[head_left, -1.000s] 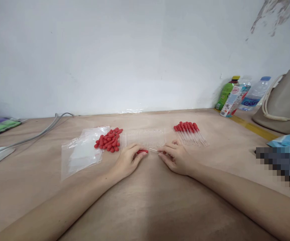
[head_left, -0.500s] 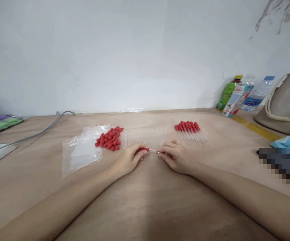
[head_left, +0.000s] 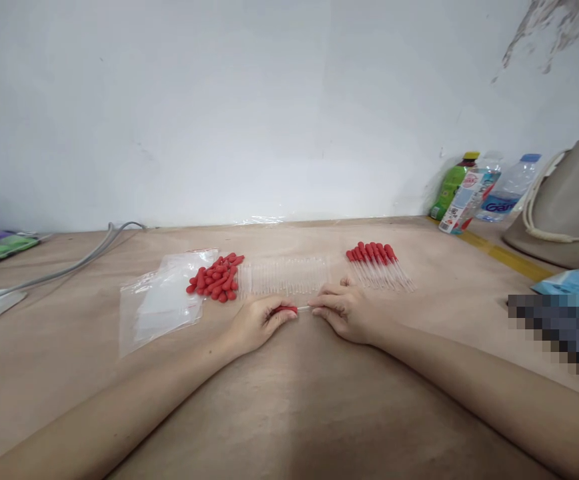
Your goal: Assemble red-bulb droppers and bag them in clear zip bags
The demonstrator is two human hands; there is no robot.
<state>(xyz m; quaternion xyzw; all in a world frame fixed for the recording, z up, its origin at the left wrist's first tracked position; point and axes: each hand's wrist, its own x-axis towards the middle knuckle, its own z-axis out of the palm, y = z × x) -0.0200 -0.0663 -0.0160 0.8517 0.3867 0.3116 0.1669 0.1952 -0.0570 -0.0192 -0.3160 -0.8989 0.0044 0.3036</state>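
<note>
My left hand (head_left: 255,321) pinches a red rubber bulb (head_left: 286,309) near the middle of the wooden table (head_left: 289,413). My right hand (head_left: 345,312) pinches a thin clear glass tube (head_left: 303,308) whose end meets the bulb. Just beyond the hands lies a row of clear glass tubes (head_left: 284,276). To its left is a pile of loose red bulbs (head_left: 215,278). To its right lie several finished droppers with red bulbs (head_left: 378,264), side by side.
Clear plastic bags (head_left: 162,300) lie left of the bulbs. A grey cable (head_left: 77,261) runs to the wall at left. Bottles (head_left: 472,188), a beige bag (head_left: 567,207) and a blue packet (head_left: 577,277) stand at the right.
Both hands drew slightly toward me and closer together; the bulb and the tube now meet, with less tube showing between the fingers.
</note>
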